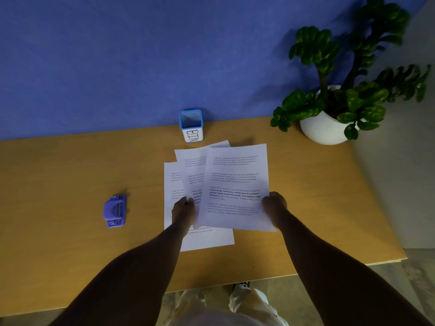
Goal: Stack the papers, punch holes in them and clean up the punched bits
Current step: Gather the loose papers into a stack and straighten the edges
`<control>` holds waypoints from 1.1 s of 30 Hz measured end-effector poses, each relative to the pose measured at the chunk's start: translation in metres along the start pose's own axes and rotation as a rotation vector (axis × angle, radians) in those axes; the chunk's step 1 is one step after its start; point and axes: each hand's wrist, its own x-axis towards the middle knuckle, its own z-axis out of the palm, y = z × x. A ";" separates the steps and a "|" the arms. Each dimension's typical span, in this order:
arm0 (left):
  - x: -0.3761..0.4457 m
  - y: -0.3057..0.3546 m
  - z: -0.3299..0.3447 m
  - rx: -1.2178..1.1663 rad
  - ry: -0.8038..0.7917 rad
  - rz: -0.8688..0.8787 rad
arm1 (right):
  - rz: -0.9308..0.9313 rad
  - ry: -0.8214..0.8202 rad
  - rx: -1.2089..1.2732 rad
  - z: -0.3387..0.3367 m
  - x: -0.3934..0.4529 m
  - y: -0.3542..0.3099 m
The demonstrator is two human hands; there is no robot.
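Three printed white sheets lie fanned at the middle of the wooden table (70, 184). The top sheet (235, 184) is raised a little, and my right hand (274, 204) grips its right edge. My left hand (183, 211) grips the lower left of a second sheet (195, 170) tucked under the top one. The bottom sheet (207, 241) rests flat on the table beneath both. A purple hole punch (114, 211) sits on the table well to the left of my left hand. A small blue-rimmed bin (191, 125) labelled BIN stands just behind the papers.
A leafy plant in a round white pot (322, 128) occupies the table's back right corner. A blue wall runs behind the table. The table's front edge and right edge are near, with floor beyond them.
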 end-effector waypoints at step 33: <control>-0.002 -0.022 -0.032 0.331 0.387 -0.080 | 0.003 -0.009 0.046 0.000 -0.006 -0.003</control>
